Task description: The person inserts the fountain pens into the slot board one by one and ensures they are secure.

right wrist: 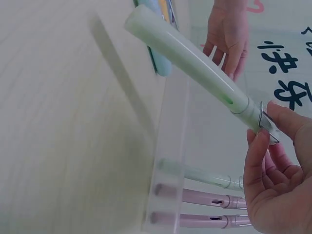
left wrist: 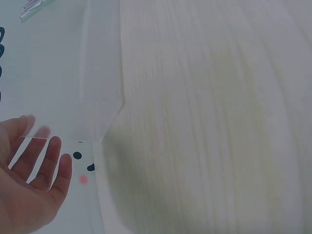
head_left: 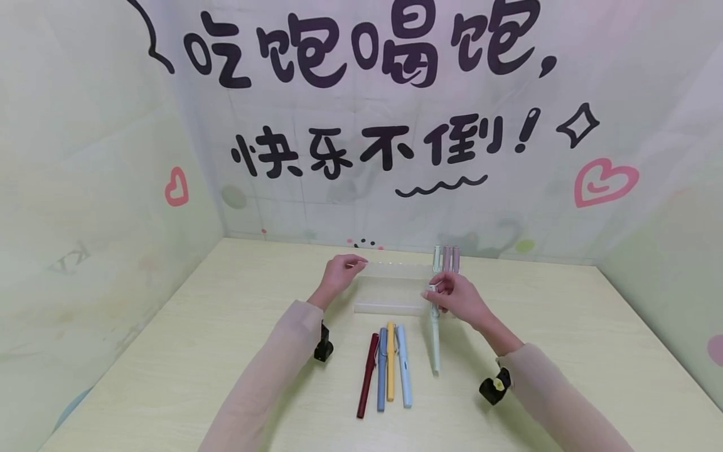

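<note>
My left hand (head_left: 341,271) pinches the far left edge of a clear frosted pen box (head_left: 390,308), its fingers partly seen through the plastic in the left wrist view. Over the box's right end, my right hand (head_left: 459,299) holds a pale green pen (head_left: 435,344) between thumb and fingers at its clipped cap. The pen's barrel points down toward me, and in the right wrist view it is raised above the box. Another pale green pen (right wrist: 209,178) and two pinkish-purple pens (right wrist: 204,197) lie side by side at the box's right end.
In front of the box a dark red pen (head_left: 368,375), a grey-blue pen (head_left: 382,373), a yellow pen (head_left: 391,364) and a light blue pen (head_left: 405,370) lie close together on the pale wooden table (head_left: 226,301). A printed cloth (head_left: 316,213) stands behind the table.
</note>
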Tool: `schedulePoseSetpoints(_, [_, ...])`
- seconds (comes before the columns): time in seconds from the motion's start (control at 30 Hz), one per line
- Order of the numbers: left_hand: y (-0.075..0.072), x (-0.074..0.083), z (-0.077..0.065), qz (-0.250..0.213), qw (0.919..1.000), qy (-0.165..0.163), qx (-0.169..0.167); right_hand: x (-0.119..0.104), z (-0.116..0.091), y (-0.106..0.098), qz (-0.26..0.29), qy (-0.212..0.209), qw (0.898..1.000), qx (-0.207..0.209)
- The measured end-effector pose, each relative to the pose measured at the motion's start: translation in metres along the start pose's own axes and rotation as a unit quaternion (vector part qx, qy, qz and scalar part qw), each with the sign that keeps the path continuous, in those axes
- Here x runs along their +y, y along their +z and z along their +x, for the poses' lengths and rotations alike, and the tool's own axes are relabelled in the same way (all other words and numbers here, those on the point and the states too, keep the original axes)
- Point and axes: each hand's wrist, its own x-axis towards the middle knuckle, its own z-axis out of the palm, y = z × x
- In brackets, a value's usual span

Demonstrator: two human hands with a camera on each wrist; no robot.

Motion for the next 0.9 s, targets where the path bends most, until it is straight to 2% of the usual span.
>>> schedulePoseSetpoints(0.47, [-0.001,0.0,0.0,0.0,1.0,0.003,-0.001,-0.014,0.021,-0.022,-0.021,-0.021,0.993,0.112])
schedulePoseSetpoints(0.73, [0.0,-0.001,0.0,0.0,1.0,0.001,0.001,-0.026,0.032,-0.024,-0.049,-0.024,0.985,0.166])
schedulePoseSetpoints(0.9, [0.0,0.0,0.0,-0.003,1.0,-0.004,-0.001,-0.028,0.036,-0.023,-0.045,-0.041,0.978,0.199])
